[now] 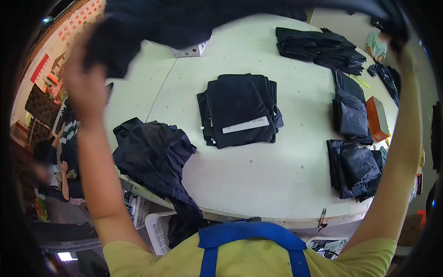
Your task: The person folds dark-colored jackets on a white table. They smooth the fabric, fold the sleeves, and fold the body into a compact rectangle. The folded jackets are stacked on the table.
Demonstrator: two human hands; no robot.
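Both my arms are raised and spread wide, with a black cloth garment (pixel 170 21) stretched between them across the top of the view. My left hand (pixel 87 85) is closed on its left end, slightly blurred by motion. At the upper right, my right hand (pixel 402 48) grips the other end, its fingers mostly hidden by dark cloth. Below, on the white table (pixel 258 184), lies a neat pile of folded black garments (pixel 240 104) with a white paper strip (pixel 245 124) on top. A crumpled black garment (pixel 154 150) hangs over the table's near left edge.
Stacked black garments (pixel 318 48) lie at the far right, with folded ones (pixel 353 168) nearer. An orange box (pixel 377 117) stands beside them. Small snips (pixel 322 217) rest at the near edge. A white box (pixel 189 50) sits farther back. Other people work left and far right.
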